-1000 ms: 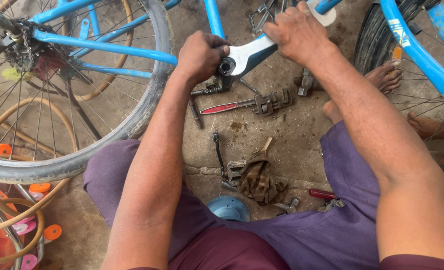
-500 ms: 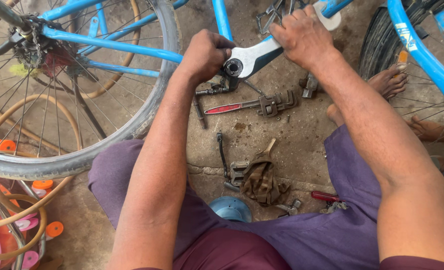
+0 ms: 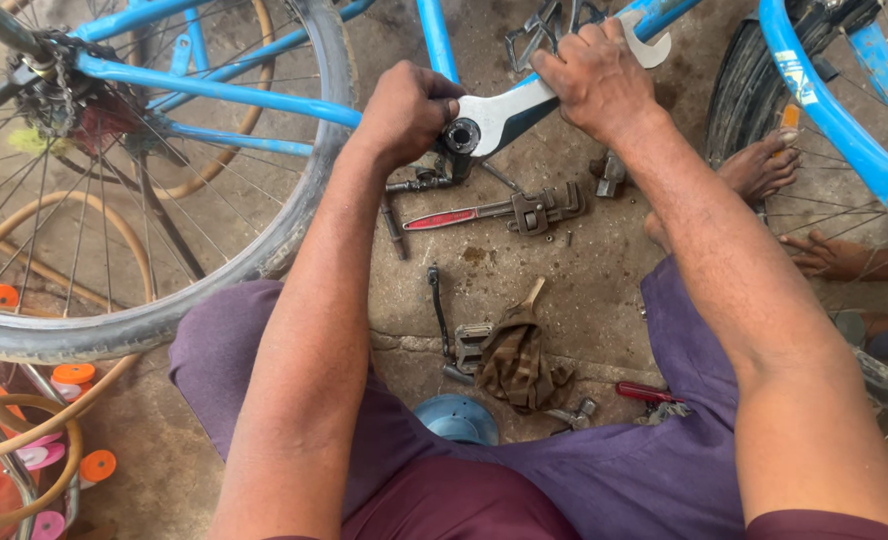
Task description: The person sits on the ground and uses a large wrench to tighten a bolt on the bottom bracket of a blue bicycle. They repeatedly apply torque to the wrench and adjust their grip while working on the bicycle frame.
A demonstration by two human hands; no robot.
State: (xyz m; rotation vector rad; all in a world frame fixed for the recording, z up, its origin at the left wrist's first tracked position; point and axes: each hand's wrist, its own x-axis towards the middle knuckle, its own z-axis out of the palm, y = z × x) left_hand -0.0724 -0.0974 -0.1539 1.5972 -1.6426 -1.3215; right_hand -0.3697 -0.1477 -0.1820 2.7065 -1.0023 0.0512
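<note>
A blue bicycle frame point(image 3: 214, 92) lies across the top of the head view, its rear wheel point(image 3: 114, 200) at the left. My right hand point(image 3: 599, 80) grips the handle of a flat steel wrench point(image 3: 509, 105), whose ring end sits on a dark round fitting point(image 3: 461, 135) on the frame. My left hand point(image 3: 404, 112) is closed just left of that fitting; what it grips is hidden by its fingers.
On the concrete floor lie a pipe wrench with a red handle point(image 3: 494, 212), a pedal crank arm point(image 3: 439, 315), a dirty brown rag point(image 3: 516, 365), a blue cap point(image 3: 456, 420) and a red-handled tool point(image 3: 646, 392). Another person's bare feet point(image 3: 764, 165) rest at the right by a second wheel.
Both hands and the wrench sit slightly higher and further right in the view. The wrench stays on the fitting; the camera view has shifted a little.
</note>
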